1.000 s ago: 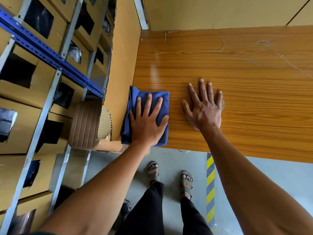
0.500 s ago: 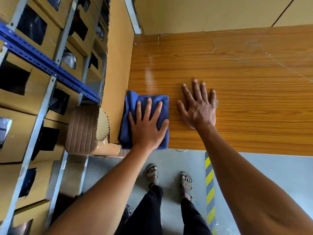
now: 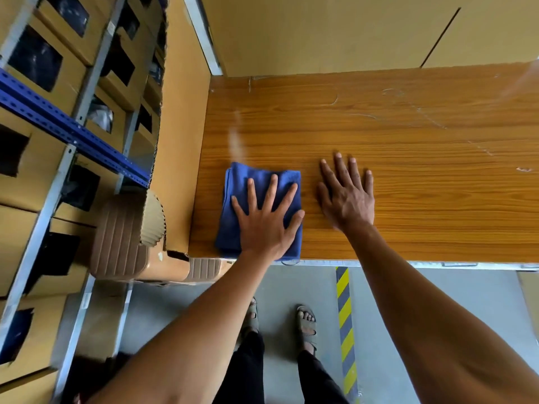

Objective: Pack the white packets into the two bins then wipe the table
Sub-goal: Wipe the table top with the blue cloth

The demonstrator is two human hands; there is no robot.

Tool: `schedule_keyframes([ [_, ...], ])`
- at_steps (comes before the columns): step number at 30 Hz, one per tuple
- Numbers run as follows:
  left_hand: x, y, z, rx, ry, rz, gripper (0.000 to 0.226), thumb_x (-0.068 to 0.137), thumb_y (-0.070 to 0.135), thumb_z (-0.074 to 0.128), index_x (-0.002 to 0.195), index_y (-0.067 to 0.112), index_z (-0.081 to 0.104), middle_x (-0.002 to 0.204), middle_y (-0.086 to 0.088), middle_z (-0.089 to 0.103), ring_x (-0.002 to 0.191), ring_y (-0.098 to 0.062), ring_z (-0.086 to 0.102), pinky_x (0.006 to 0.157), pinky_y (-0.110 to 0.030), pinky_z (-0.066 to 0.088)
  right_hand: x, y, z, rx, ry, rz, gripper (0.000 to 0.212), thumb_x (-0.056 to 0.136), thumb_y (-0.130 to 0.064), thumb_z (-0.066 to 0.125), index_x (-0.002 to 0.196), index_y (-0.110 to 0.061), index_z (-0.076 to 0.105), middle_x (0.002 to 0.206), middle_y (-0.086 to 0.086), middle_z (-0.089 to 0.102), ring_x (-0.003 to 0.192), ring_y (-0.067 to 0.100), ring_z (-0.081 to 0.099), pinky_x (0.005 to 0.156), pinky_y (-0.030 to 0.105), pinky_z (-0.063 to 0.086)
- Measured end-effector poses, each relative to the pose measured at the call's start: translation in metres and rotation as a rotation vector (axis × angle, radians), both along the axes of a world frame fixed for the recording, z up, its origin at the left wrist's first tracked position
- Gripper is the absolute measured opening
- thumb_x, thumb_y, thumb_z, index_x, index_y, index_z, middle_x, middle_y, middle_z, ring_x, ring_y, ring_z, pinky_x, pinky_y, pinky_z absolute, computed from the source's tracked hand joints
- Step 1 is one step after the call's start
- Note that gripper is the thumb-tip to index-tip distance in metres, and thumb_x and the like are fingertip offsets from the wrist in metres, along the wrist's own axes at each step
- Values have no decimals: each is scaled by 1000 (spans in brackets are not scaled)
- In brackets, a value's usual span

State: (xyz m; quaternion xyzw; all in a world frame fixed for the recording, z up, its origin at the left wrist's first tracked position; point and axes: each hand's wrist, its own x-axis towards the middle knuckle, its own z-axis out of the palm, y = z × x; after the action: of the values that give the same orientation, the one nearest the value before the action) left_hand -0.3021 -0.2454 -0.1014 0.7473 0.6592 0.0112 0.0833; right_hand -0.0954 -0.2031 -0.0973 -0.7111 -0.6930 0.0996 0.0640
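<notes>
Table of orange wood grain, faint pale scuffs toward far right. Left of it: upright cardboard panel, metal shelving packed with cardboard boxes, brown ribbed plastic stool at near-left corner. Folded blue cloth at near-left table edge, pressed flat under left hand, fingers spread. Right hand just beside, flat on bare wood, fingers spread.

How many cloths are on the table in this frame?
1. A folded blue cloth lies at the table's near left corner, under the flat left hand. None elsewhere on the visible tabletop.
</notes>
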Motion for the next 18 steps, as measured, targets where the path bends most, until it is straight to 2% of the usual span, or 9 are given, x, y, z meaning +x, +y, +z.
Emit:
schedule_keyframes([
  [5,11,-19,3,-30,-7,57,70,102,81,17,165,54,2,178,8,-1,162,-41,-10,117,-81,3,13,6,1,-22,-14,-14,61,109,-59,17,167,-43,3,177,-8,-3,163,23,-5,129,58,3],
  [8,15,28,2,-17,-20,83,68,102,81,15,164,56,3,178,10,0,162,-40,-8,117,-81,0,12,8,-3,-21,-17,-26,62,109,-60,14,167,-43,-1,177,-8,-8,163,23,-8,129,59,1],
  [13,17,132,4,-84,-29,104,69,99,82,8,162,58,-2,177,13,-9,162,-37,-15,117,-80,-7,13,11,-6,-22,-23,-29,63,109,-60,15,167,-43,-3,176,-8,-10,163,23,-11,129,59,-1],
  [15,13,129,1,-71,-28,69,65,101,78,8,163,58,0,177,13,-8,162,-37,-12,117,-80,-2,13,10,-6,-23,-25,-33,63,109,-60,15,167,-43,-2,177,-7,-10,163,23,-10,129,59,0],
  [18,8,65,-3,24,11,23,62,106,71,16,165,54,8,178,10,1,163,-37,-1,119,-79,8,13,10,-2,-24,-17,-41,63,109,-60,15,167,-42,1,177,-7,-8,163,24,-9,129,60,2],
])
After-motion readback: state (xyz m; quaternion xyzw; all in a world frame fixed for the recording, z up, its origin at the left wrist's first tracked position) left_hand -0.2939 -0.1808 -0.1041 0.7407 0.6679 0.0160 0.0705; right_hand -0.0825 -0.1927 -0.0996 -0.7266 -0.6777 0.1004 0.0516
